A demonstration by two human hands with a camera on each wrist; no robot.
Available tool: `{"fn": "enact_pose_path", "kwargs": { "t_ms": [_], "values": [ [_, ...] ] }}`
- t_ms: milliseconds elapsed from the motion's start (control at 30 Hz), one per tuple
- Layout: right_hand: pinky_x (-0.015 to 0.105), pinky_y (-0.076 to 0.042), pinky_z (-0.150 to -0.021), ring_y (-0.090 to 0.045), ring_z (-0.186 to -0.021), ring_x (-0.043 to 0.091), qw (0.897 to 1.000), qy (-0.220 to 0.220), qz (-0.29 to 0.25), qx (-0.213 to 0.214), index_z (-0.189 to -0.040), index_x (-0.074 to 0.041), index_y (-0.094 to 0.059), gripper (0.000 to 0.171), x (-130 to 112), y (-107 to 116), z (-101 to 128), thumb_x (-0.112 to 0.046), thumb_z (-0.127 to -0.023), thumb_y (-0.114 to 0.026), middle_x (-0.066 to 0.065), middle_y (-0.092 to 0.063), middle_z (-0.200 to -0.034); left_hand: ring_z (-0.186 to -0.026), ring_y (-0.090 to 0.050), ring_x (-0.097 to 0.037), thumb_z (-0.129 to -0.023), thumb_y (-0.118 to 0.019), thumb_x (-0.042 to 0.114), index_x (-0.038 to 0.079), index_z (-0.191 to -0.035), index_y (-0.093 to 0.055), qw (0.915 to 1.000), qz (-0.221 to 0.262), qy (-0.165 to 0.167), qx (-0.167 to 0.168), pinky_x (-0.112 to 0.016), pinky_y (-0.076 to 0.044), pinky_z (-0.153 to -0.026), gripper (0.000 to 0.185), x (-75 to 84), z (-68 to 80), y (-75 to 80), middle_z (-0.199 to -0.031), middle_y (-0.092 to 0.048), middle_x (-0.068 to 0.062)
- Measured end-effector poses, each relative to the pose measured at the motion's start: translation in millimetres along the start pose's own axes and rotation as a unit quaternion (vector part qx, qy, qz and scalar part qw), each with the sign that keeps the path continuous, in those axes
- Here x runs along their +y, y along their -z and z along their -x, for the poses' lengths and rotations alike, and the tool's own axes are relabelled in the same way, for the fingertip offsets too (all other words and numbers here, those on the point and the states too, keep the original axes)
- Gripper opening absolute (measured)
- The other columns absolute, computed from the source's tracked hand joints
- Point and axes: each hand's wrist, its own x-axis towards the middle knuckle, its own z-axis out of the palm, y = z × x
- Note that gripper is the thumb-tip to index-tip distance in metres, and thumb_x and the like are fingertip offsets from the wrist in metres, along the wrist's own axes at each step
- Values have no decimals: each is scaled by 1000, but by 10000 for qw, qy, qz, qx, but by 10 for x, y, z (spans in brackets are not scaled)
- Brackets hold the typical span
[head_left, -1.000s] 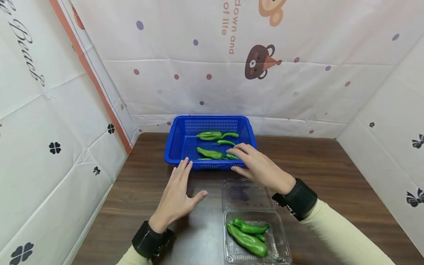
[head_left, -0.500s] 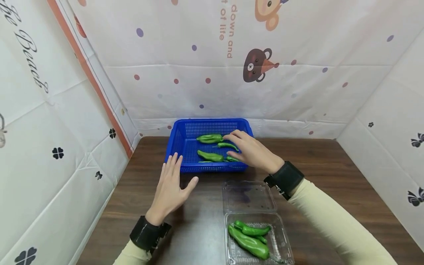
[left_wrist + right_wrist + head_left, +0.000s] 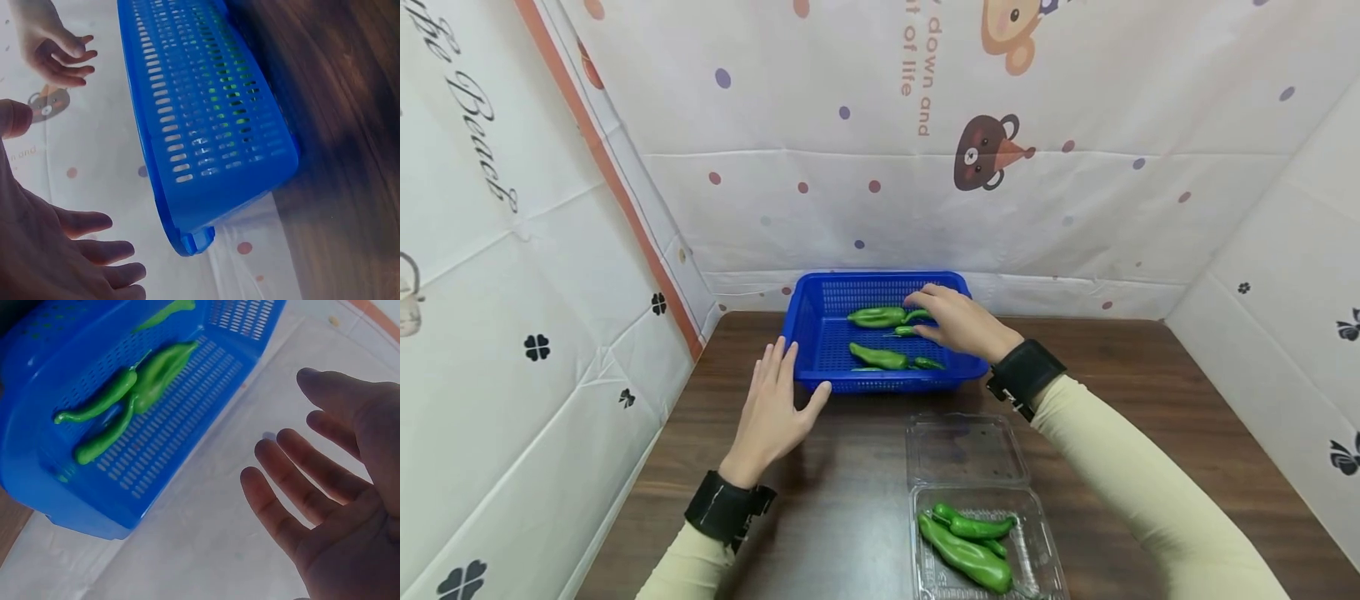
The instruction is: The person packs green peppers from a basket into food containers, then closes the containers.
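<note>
A blue slotted basket (image 3: pixel 820 333) stands at the back of the wooden table and holds several green peppers (image 3: pixel 876 316). My right hand (image 3: pixel 925 312) hovers over the basket's right side, just beside the upper pepper's stem. In the right wrist view that hand (image 3: pixel 294 462) has its fingers spread and holds nothing, with the peppers (image 3: pixel 156 375) off to its side. My left hand (image 3: pixel 786 379) lies flat with straight fingers at the basket's front left corner. The left wrist view shows its fingers (image 3: pixel 94 250) near the basket wall (image 3: pixel 212 125).
A clear plastic clamshell box (image 3: pixel 1045 550) lies open in front of the basket, with green peppers (image 3: pixel 966 554) in its near half and its lid (image 3: pixel 964 450) folded back. Patterned sheets wall off the table at the left, back and right.
My right hand has reached further back over the basket, from its front edge to the upper pepper. My left hand has slid forward to the basket's front left corner.
</note>
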Motion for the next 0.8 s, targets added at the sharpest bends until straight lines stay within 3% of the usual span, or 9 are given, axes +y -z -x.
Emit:
{"fn": "enact_pose_path", "kwargs": {
  "t_ms": [300, 800],
  "values": [
    [44, -56, -90, -64, -109, 31, 9993, -103, 37, -371, -127, -5, -69, 33, 83, -53, -195, -16, -97, -74, 13, -66, -117, -155, -16, -41, -100, -53, 62, -2, -160, -26, 9995, 138, 230, -163, -57, -15, -125, 93, -55, -91, 16, -167, -19, -25],
    [44, -57, -94, -68, -112, 30, 9962, -287, 39, -816, -119, -3, -74, 25, 265, -205, -525, -12, -96, -74, 15, -73, -119, -153, -22, -44, -100, -55, 58, -6, -158, -29, 9992, -179, 155, -311, -57, -15, -125, 90, -148, -236, 23, -164, -25, -30]
  ]
}}
